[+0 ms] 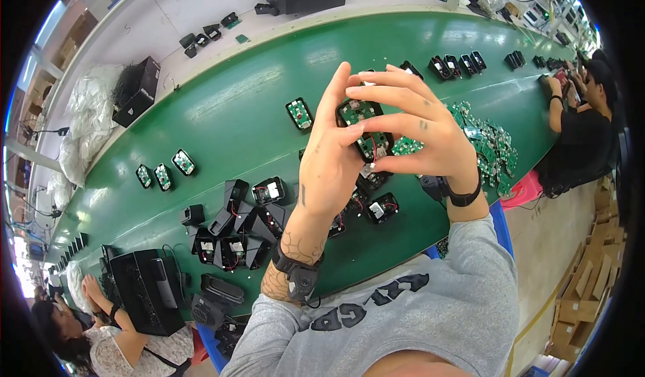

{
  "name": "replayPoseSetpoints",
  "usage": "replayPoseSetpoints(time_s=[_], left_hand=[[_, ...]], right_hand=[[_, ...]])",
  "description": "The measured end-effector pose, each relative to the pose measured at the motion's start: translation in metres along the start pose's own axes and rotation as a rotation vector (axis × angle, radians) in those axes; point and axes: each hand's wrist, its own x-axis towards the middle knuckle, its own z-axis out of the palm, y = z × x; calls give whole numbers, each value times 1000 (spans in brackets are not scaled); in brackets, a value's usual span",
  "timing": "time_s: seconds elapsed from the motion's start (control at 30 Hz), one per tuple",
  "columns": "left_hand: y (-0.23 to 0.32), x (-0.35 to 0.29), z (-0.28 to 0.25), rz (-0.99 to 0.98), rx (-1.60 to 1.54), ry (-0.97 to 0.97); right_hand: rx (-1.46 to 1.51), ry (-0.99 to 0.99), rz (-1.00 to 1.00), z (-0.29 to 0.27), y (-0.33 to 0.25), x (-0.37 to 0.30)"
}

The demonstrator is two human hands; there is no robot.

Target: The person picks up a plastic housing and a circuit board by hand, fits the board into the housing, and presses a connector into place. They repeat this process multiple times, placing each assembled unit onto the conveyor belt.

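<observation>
In front of me a black plastic housing (363,113) is held up above the table, with a green circuit board set inside it. My left hand (330,159) grips its left side, the thumb reaching over its face. My right hand (430,132) curves around it from the right, fingers at its upper part and thumb near its lower edge. A red wire with a small white connector (372,167) shows beside that thumb; whether the thumb pinches it is hard to see. Open black housings with red wires (383,208) lie below my hands.
A green work table (235,118) carries a heap of circuit boards (494,149) at right and a cluster of black housings (235,226) at left. Rows of housings (457,67) stand farther off. Co-workers sit at right (581,128) and lower left (127,347), beside a black bin (144,290).
</observation>
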Motion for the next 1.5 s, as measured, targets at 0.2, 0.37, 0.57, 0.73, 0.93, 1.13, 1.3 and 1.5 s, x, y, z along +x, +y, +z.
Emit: replayPoseSetpoints(time_s=[0.2, 0.37, 0.57, 0.73, 0.93, 1.13, 1.3, 1.5], left_hand=[[3, 4, -5, -9, -33, -11], [2, 1, 3, 72, 10, -39], [8, -8, 16, 197, 196, -74], [13, -9, 20, 313, 406, 3], [-3, -2, 25, 246, 573, 124], [-20, -8, 41, 402, 608, 141], [-26, 2, 28, 448, 838, 198], [-1, -9, 18, 257, 1027, 296]], right_hand=[[-53, 54, -40, -1, -2, 2], [66, 134, 24, -2, -8, -3], [35, 250, -85, -1, -11, -1], [24, 287, -118, 3, -11, 0], [826, 168, 448, -7, -6, -12], [639, 143, 392, 0, -9, -9], [703, 128, 426, -3, -1, -11], [704, 201, 332, 2, 1, -10]])
